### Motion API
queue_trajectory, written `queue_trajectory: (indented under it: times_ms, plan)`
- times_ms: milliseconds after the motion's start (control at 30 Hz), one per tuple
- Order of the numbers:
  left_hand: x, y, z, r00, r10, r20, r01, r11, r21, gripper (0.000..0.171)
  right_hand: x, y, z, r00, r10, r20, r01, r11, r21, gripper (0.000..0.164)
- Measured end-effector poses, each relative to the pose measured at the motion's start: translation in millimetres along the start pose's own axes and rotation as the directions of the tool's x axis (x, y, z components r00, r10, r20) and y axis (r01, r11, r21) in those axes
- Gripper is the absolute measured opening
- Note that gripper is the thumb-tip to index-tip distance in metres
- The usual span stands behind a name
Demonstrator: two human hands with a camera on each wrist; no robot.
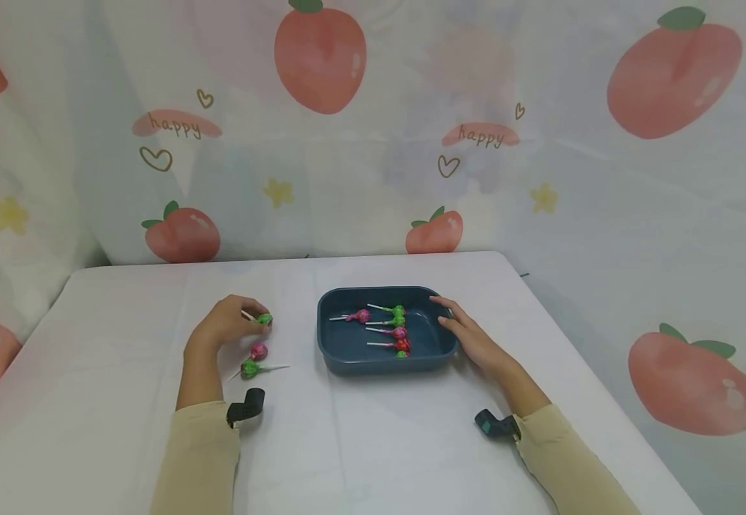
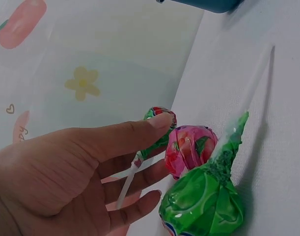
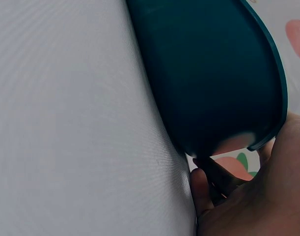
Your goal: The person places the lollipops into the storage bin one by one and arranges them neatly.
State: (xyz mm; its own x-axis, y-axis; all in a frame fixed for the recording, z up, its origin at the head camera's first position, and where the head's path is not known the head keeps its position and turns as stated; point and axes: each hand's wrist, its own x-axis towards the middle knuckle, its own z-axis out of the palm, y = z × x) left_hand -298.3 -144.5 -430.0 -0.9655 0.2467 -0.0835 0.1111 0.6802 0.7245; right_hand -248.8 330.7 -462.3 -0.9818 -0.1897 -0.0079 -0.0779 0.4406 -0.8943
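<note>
My left hand (image 1: 229,320) pinches a green-wrapped lollipop (image 1: 263,318) between thumb and fingers, its white stick pointing back toward the palm. In the left wrist view the held lollipop (image 2: 160,129) shows a green wrapper with some red. Below that hand, a pink lollipop (image 1: 259,351) and a green lollipop (image 1: 249,369) lie close together on the white tablecloth. My right hand (image 1: 475,342) holds the right end of a dark blue rectangular tray (image 1: 373,367), with digits at its rim. The right wrist view shows fingers (image 3: 201,189) curled by the tray's outer end.
Several pink, red and green lollipops (image 1: 398,332) lie inside the tray, mostly with sticks to the left. The white-covered table (image 1: 347,443) backs onto a curtain (image 1: 360,164) printed with peaches. Dark wrist cameras (image 1: 247,406) sit at both sleeves.
</note>
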Motion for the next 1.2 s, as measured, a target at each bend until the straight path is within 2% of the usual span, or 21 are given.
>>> queue_trajectory:
  times_ms: [200,733,967,1200]
  plan:
    - [-0.1,5.4,0.4,1.000,0.010,-0.028,-0.010,1.000,0.002,0.031,-1,-1,0,1.000,-0.018,0.000,0.018,1.000,-0.015,0.049]
    - [3.1,18.0,-0.2,0.989,0.112,-0.092,-0.112,0.994,0.011,0.028,-1,-1,1,1.000,-0.001,0.004,0.001,1.000,0.012,0.050]
    - [2.3,35.6,-1.2,0.972,0.208,-0.106,-0.210,0.978,-0.011,0.026,-1,-1,0,1.000,-0.008,0.008,0.008,1.000,0.001,0.050]
    - [2.6,60.9,2.9,0.940,0.328,-0.091,-0.333,0.943,-0.033,0.027,-2,-1,0,1.000,-0.014,0.005,0.014,1.000,-0.009,0.050]
